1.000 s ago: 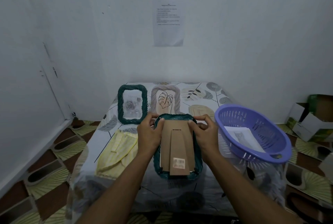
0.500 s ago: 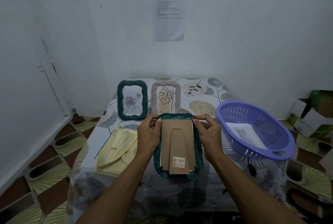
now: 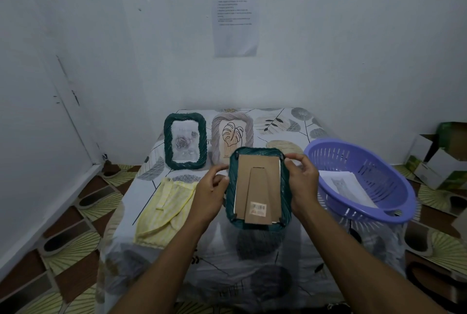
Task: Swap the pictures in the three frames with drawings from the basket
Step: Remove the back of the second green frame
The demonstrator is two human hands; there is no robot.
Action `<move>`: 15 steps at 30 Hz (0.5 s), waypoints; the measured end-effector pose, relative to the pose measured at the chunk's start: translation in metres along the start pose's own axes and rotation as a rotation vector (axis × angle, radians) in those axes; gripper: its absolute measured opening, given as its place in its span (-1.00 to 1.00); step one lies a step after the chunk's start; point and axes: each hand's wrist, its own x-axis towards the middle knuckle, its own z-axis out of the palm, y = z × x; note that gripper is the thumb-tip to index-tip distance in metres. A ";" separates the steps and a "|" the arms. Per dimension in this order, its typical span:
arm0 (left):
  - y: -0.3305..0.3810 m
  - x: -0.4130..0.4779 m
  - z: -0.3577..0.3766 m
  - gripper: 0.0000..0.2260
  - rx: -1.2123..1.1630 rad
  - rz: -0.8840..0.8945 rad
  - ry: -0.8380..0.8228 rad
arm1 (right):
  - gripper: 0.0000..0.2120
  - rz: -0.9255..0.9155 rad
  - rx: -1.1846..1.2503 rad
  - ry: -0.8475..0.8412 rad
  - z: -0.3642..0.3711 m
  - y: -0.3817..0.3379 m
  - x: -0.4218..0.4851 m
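Note:
I hold a dark green woven frame (image 3: 257, 226) back side up over the table, its brown cardboard backing (image 3: 257, 187) with a stand and barcode sticker facing me. My left hand (image 3: 209, 195) grips the frame's left edge. My right hand (image 3: 302, 182) grips the right edge, its fingers curled at the upper right corner. Behind it stand a second dark green frame (image 3: 185, 140) with a rose picture and a beige frame (image 3: 232, 134) with a leaf drawing. The purple basket (image 3: 379, 212) on the right holds paper drawings (image 3: 346, 187).
A yellow cloth (image 3: 164, 207) lies on the leaf-patterned tablecloth (image 3: 252, 275) left of my hands. A printed sheet (image 3: 236, 19) hangs on the white wall. Cardboard boxes (image 3: 439, 157) sit on the floor at far right.
The held frame has tilted up a little toward me. My left thumb has left the top left corner and the hand now sits lower on the left edge; the right hand stays at the top right.

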 end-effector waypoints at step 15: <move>0.004 0.003 -0.006 -0.65 -0.102 -0.096 -0.070 | -0.44 0.155 -0.111 -0.454 -0.025 0.032 -0.010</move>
